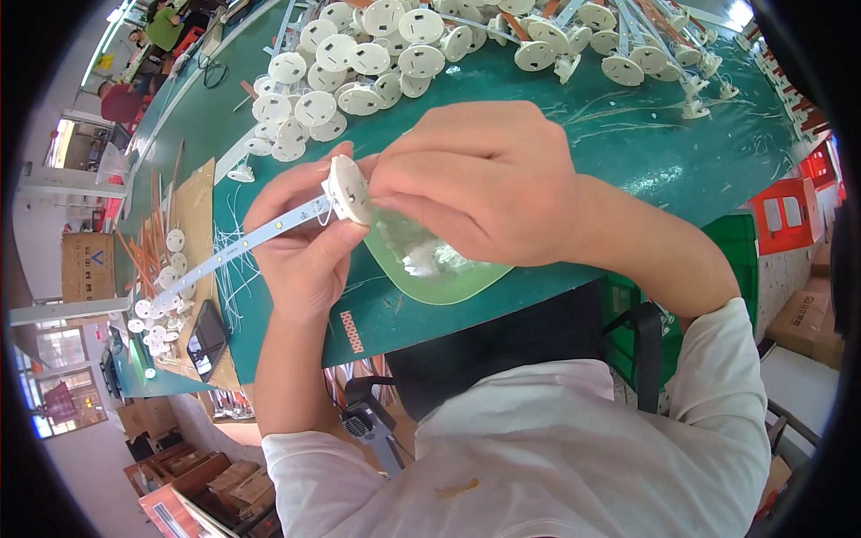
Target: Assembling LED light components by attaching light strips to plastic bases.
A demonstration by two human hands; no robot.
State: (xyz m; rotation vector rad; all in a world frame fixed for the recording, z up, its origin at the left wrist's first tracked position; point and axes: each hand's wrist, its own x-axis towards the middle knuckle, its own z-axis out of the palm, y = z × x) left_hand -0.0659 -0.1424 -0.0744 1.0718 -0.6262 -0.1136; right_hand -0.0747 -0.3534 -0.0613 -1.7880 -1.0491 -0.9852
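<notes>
My left hand (300,260) is closed around a round white end cap (349,190), with the thumb on its lower edge and fingers behind it. From the cap a narrow LED strip (242,246) runs down to the left, dotted with small yellowish LEDs. A thin white wire loops where the strip meets the cap. At the cap's right face, my right hand (489,184) is pinched, its fingertips close against it. Whatever lies between those fingertips is too hidden to make out. Below the right hand sits a light green bowl (439,291) containing small clear and whitish pieces (426,257).
A heap of similar white caps (359,67) with strips covers the far side of the green table (628,170). More caps and strips lie at left by a cardboard sheet (199,193) and a phone (206,341). A small pinkish perforated strip (351,332) lies near the front edge.
</notes>
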